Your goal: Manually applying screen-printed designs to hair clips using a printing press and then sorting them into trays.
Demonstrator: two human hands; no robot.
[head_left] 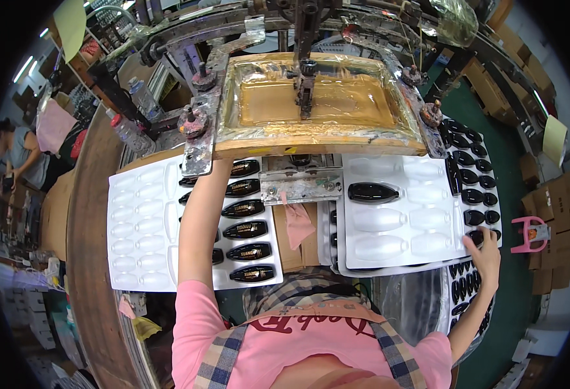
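Note:
My right hand (485,257) reaches to a tray of glossy black bottles at the right, its thumb and fingers closed around one black bottle (475,237). My left forearm (202,217) rises under the wooden-edged printing screen (320,148). That screen hides my left hand and whatever it may hold. Below the screen stands a metal fixture (303,185). Right of it, a single black bottle (372,192) lies in a white moulded tray (398,258). At the left, black bottles with gold print (246,229) lie in rows in another white tray (143,282).
A pink cloth (299,227) hangs by the fixture. Clamp knobs (193,122) and metal arms flank the screen. Plastic bottles (131,134) stand at the far left. A pink stool (531,234) and cardboard boxes (560,223) are on the right. Another person (29,152) works at far left.

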